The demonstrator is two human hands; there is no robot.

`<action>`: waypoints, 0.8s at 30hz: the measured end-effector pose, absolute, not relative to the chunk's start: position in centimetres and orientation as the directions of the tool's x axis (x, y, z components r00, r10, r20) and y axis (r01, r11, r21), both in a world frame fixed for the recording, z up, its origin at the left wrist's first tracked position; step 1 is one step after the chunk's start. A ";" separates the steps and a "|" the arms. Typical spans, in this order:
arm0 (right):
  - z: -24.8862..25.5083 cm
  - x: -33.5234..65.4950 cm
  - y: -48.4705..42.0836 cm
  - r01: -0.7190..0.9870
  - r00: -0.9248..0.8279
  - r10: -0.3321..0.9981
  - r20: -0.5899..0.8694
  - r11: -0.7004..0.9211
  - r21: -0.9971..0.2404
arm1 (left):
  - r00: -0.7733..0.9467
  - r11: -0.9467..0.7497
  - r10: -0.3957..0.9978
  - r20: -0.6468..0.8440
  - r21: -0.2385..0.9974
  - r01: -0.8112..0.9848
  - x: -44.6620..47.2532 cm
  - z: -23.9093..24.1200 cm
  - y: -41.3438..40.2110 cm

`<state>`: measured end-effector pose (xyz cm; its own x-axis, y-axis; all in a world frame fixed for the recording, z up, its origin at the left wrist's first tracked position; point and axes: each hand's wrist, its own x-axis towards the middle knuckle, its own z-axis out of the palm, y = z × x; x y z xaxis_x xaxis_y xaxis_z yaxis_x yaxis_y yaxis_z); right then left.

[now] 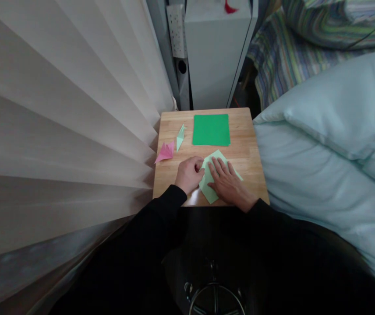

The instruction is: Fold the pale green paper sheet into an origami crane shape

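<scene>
A pale green sheet of origami paper [211, 195] lies on the wooden table near its front edge, turned so that a corner points away from me. At its left corner my left hand [190, 174] is closed, thumb and forefinger pinching the paper's edge. My right hand [227, 180] rests flat on the sheet with fingers spread, covering much of its right half. Beyond the left hand sit a folded pink paper figure [165, 152] and a narrow folded pale green paper figure [180, 138]. A stack of bright green paper squares [211, 130] lies behind the sheet.
The small wooden table [240, 153] stands between a pleated white curtain [108, 131] on the left and a bed with a pale blue quilt [312, 162] on the right. A grey cabinet [218, 61] and a white power strip [177, 33] are behind it.
</scene>
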<state>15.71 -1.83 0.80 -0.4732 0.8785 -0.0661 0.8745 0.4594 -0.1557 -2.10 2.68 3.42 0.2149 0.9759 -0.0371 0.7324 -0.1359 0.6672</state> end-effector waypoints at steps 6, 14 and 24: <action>0.5 16.8 -0.1 0.846 -0.519 0.849 -0.095 0.495 -0.197 | 0.152 -0.119 0.988 -0.019 0.530 0.840 -1.5 3.0 1.8; 0.1 17.6 0.2 0.875 -0.464 0.878 -0.113 0.436 -0.210 | 0.477 -0.395 0.868 -0.140 0.387 0.833 -0.9 2.9 0.4; 0.4 17.7 0.5 0.866 -0.484 0.863 -0.143 0.451 -0.214 | 0.647 -0.530 0.740 -0.186 0.431 0.730 -2.1 3.6 1.2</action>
